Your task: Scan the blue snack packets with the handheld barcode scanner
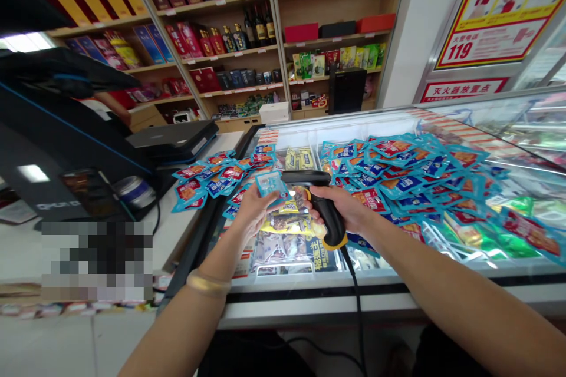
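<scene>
Between the thumb and fingers of my left hand (pixel 255 210) is a small light-blue snack packet (pixel 269 183), its printed face toward me. My right hand (pixel 340 207) wraps round the grip of a black and yellow barcode scanner (pixel 332 221), whose head points left at the packet. A black cable hangs from the scanner's base. To the right lies a large heap of blue snack packets (pixel 402 174) with red or dark-blue labels. A smaller pile of similar packets (pixel 207 177) lies to the left. Both hands are above the glass top of a chest freezer (pixel 309 291).
Yellow bags (pixel 299 159) show through the freezer glass. A checkout machine (pixel 66 129) and a black scale-like device (pixel 172 138) stand on the left counter. Part of another person's arm (pixel 114 109) shows behind the machine. Shelves (pixel 221 0) of boxes and bottles line the back.
</scene>
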`<state>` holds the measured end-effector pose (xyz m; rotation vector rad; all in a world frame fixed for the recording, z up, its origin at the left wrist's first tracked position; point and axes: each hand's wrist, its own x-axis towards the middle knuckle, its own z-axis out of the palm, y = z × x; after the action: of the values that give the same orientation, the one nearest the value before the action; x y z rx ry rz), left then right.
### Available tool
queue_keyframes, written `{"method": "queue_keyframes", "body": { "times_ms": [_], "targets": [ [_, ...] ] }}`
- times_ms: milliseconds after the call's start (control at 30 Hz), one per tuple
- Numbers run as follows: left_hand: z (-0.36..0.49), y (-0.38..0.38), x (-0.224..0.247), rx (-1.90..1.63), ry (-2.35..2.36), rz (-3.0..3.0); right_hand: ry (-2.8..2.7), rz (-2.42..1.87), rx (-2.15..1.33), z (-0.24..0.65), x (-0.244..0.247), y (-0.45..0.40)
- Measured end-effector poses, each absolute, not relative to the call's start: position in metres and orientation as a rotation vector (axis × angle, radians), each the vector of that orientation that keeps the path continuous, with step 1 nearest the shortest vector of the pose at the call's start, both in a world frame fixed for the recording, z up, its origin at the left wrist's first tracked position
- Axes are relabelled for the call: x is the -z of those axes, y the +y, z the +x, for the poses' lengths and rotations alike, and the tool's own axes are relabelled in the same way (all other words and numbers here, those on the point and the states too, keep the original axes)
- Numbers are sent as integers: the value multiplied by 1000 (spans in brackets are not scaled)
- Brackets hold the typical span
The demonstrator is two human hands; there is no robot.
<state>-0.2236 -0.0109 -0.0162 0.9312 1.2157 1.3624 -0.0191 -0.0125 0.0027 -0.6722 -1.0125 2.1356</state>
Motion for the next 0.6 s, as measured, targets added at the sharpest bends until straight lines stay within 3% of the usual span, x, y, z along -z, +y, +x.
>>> {"method": "queue_keyframes", "body": {
  "times_ms": [300, 600],
  "targets": [
    [-224, -9, 27, -1297, 1530, 1612, -1017, -688, -2126, -20, -3, -13],
    [-231, -4, 32, -1221, 1640, 1884, -974, -694, -2143, -20, -3, -11]
  ]
}}
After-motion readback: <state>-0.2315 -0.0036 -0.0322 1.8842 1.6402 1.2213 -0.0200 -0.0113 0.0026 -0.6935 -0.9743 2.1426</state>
